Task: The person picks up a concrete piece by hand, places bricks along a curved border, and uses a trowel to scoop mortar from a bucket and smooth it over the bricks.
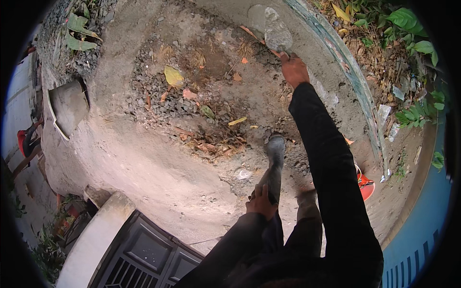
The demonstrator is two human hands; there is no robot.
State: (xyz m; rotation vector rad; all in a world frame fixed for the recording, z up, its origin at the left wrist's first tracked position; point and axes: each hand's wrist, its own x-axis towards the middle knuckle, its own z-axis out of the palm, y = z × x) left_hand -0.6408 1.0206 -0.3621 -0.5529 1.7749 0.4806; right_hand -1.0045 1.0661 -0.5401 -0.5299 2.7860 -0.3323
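Observation:
My right hand (295, 71) reaches out toward the top of the view, its fingers closed on the handle of a trowel. The trowel blade (277, 31) is smeared with grey mortar and lies against wet mortar (257, 17) at the far end. A long greenish wooden board (343, 60) edges the mortar strip on the right. My left hand (262, 203) rests on my bent leg, just above a grey rubber boot (275, 154); its fingers lie over the leg and hold nothing that I can see.
Gravel, dry leaves and brick bits (206, 110) cover the ground left of the trowel. A curved grey container (68, 108) lies at the left. An orange-red object (366, 186) sits by my right forearm. Dark gate (146, 247) lower left, blue wall (418, 235) lower right, plants (408, 29) upper right.

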